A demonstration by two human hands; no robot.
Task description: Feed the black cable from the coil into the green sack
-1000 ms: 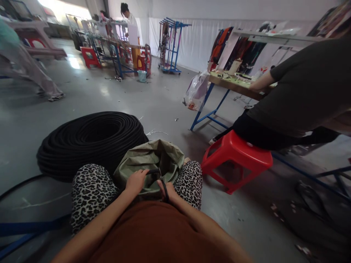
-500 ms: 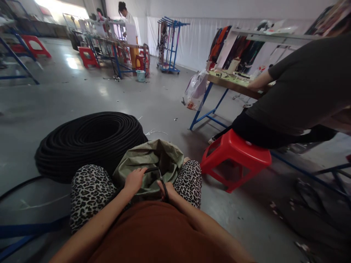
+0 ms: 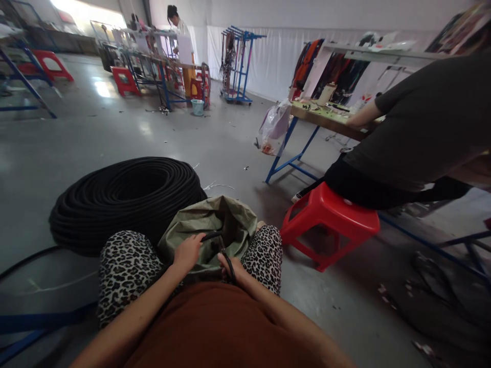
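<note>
My left hand (image 3: 188, 252) is closed around a thick black cord (image 3: 211, 235), whose free end juts out to the right past my fingers. The fingers of my right hand (image 3: 233, 267) are wrapped round the dark handles of scissors (image 3: 227, 259). Their blades point up toward the cord's end; whether they touch it is too small to tell. Below both hands an olive-green sack (image 3: 209, 209) gapes between my knees, its inside dark. To the left lies a big coil of black cord (image 3: 126, 189), with one strand trailing off toward the left edge.
Close on the right, a person in a dark shirt (image 3: 425, 117) sits on a red stool (image 3: 330, 225) at a workbench (image 3: 330, 118). A plastic bag (image 3: 274, 125) hangs from the bench corner. Blue metal bars (image 3: 42, 322) stand at lower left. Farther off are a blue rack (image 3: 241, 66) and another worker.
The scissors in my right hand have shifted slightly, and their blades sit a little lower and farther left by the cord's end. My left hand keeps its hold in nearly the same place.
</note>
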